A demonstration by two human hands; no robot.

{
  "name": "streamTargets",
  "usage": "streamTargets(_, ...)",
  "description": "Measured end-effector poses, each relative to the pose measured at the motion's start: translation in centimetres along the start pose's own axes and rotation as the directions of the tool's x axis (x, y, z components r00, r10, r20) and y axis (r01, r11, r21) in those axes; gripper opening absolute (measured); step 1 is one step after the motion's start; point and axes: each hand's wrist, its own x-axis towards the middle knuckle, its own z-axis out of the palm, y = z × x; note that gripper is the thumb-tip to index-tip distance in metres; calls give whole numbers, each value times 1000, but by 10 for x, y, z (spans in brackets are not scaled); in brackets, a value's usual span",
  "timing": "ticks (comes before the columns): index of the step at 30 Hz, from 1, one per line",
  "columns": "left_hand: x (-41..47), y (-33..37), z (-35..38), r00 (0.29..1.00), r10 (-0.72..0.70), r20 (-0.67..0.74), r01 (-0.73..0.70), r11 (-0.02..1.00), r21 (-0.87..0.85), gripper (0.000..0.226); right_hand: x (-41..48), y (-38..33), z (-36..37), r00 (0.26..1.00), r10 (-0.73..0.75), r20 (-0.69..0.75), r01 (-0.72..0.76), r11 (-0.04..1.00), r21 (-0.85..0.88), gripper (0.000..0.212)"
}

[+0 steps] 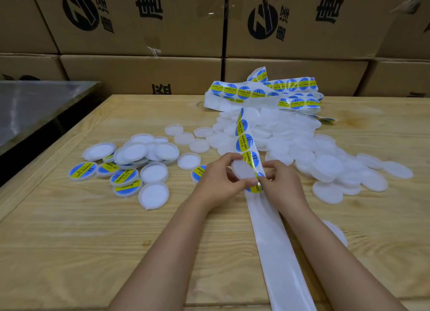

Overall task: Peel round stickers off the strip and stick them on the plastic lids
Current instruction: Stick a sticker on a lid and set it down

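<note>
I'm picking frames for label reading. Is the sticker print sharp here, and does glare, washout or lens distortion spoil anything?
Head view: print on the round blue-and-yellow stickers is readable mid-strip; the pile of white plastic lids washes out, edges merging; glare lies on the grey metal surface at left; wide-angle distortion bows the brown cardboard boxes.

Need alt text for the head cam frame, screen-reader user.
A person's left hand holds a plain white lid while the right hand pinches a sticker strip of round blue-and-yellow stickers beside it, over a wooden table. Labelled lids lie to the left, a pile of unlabelled lids to the right, cardboard boxes behind.
</note>
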Motion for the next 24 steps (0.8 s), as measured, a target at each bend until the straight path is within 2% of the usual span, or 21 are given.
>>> streamTargets(6, 2, -12, -17, 996, 58, -72, -31, 940, 338, 59, 3, 2, -7, 996, 32, -87, -20, 992, 128, 31)
streamTargets(11, 2, -14, -18, 997, 71, -15, -47, 788, 613, 62, 2, -2, -10, 993, -25, -112, 47, 979, 199, 25)
streamTargets(13, 1, -9, -16, 982, 181, -52, -115, 794, 597, 57, 1, -3, -8, 994, -41, -104, 65, 970, 236, 23)
streamTargets(15, -1, -1, -12, 930, 349, -118, -237, 812, 533, 46, 0, -4, -7, 995, -57, -85, 76, 968, 240, 23)
streamTargets(17, -2, 7, -4, 890, 436, -133, -322, 807, 495, 42, -2, -6, -5, 996, -75, -57, 87, 967, 240, 26)
streamTargets(20, -3, 10, 6, 898, 438, -47, -352, 778, 521, 45, -4, -8, -3, 994, -102, -47, 111, 950, 290, 35)
streamTargets(24, -3, 11, 12, 925, 366, -99, -285, 843, 456, 38, -4, -7, 1, 989, -147, -22, 146, 939, 311, 41)
